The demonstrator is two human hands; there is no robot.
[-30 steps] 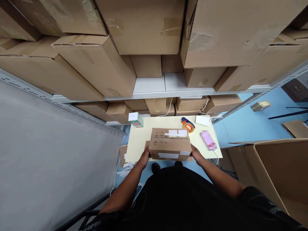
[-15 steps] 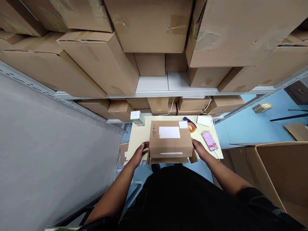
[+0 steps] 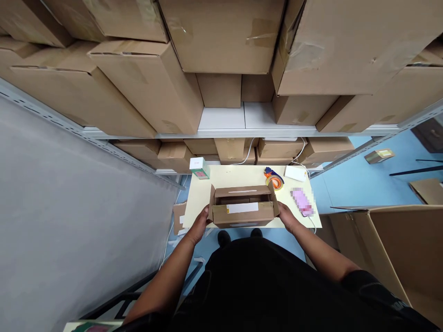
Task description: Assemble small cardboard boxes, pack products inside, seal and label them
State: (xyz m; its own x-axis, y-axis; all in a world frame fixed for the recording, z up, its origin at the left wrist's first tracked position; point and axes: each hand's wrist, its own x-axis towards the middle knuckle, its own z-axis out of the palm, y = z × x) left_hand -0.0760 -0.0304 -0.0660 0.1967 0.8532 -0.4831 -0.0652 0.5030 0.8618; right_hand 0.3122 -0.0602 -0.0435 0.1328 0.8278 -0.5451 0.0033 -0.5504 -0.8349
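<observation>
A cardboard box (image 3: pixel 244 217) with a white label is between my hands at the near side of the small table. Its flaps stand out and the top side is open, showing a dark inside; the contents are hard to make out. My left hand (image 3: pixel 200 226) grips its left side by the flap, fingers partly hidden behind it. On the opposite side, my right hand (image 3: pixel 286 216) holds the right flap and end wall. Just beyond the box lies a blue tape dispenser (image 3: pixel 274 179) with an orange and yellow roll.
On the pale yellow table (image 3: pixel 235 173) stand a small white-green box (image 3: pixel 200 168), a white box (image 3: pixel 295 173) and a phone (image 3: pixel 302 201) on a cable. A shelf (image 3: pixel 221 121) of cartons rises ahead. A large open carton (image 3: pixel 367 249) is at right, a grey wall (image 3: pixel 86 207) at left.
The box has been turned between my hands: its closed labelled side faced up before, and now its open, flapped side shows at the top. Both hands keep hold of it.
</observation>
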